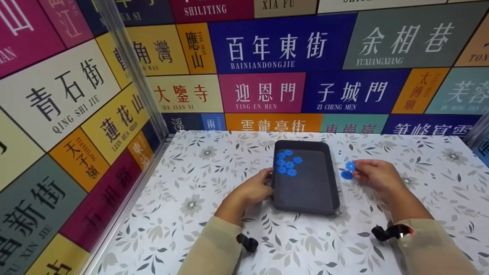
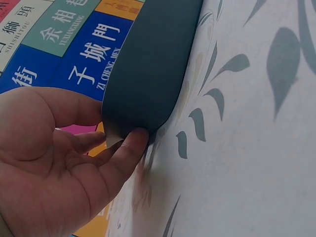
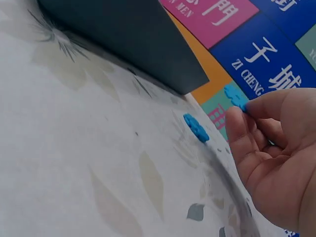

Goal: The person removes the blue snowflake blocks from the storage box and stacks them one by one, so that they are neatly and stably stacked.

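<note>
A dark grey rectangular tray [image 1: 305, 191] lies on the table, with several blue snowflake-shaped plastic discs [image 1: 285, 167] grouped toward its far left part. At the tray's left side, my left hand [image 1: 255, 187] grips the wall; the left wrist view shows thumb and fingers around the tray's edge [image 2: 148, 64]. To the right of the tray, my right hand [image 1: 376, 175] pinches one blue snowflake disc [image 3: 235, 97] between thumb and fingertips, above the table. Just below it a second blue snowflake disc [image 3: 196, 128] is seen, apart from the fingers.
The table [image 1: 183, 236] wears a white cloth printed with grey leaves and flowers. Walls of coloured name panels [image 1: 263, 91] rise behind and on the left. A black wrist camera [image 1: 391, 232] sits on the right sleeve, another [image 1: 247, 243] on the left.
</note>
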Action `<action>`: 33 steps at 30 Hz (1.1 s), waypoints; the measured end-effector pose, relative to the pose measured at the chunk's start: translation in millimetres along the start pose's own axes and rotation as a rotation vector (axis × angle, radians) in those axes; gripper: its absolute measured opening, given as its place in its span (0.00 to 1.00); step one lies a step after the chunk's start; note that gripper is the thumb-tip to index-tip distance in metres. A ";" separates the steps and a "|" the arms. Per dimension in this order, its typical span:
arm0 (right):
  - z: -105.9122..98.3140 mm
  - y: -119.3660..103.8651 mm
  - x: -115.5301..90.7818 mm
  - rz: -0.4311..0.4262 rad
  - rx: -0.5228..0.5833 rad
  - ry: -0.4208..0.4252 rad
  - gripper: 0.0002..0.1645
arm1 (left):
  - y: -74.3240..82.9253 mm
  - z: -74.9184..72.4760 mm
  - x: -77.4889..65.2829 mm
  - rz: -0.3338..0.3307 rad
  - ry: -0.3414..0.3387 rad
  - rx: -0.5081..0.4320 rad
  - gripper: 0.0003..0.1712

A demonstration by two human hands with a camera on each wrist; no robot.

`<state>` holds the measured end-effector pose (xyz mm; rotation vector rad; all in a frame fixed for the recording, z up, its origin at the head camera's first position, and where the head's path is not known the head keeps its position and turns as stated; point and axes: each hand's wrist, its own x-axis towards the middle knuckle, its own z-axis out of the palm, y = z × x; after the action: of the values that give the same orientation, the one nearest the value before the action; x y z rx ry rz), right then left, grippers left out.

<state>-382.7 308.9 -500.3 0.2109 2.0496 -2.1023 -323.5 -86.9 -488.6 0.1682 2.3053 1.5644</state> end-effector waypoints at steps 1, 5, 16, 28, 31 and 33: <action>-0.9 1.4 0.6 0.001 -0.016 -0.009 0.05 | 0.4 -0.3 -0.1 0.001 0.000 0.008 0.49; -3.2 7.2 3.9 0.010 -0.088 -0.027 0.06 | 1.3 -0.8 -0.4 0.002 0.006 0.038 0.50; -1.7 11.6 8.8 0.029 -0.283 -0.003 0.28 | 1.2 -0.3 0.3 0.004 0.005 0.064 0.47; -0.5 12.5 10.1 0.055 -0.291 0.029 0.34 | 2.5 -1.0 -1.5 0.010 -0.004 0.071 0.48; 0.0 12.3 10.0 0.066 -0.292 0.039 0.34 | 1.7 -1.0 -0.5 0.010 0.000 0.065 0.48; 0.6 12.1 9.9 0.073 -0.289 0.044 0.34 | 1.3 -1.0 -0.2 0.009 0.003 0.061 0.48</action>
<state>-389.4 307.6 -514.5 0.2840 2.3019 -1.7478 -323.8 -87.3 -487.0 0.1923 2.3586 1.5008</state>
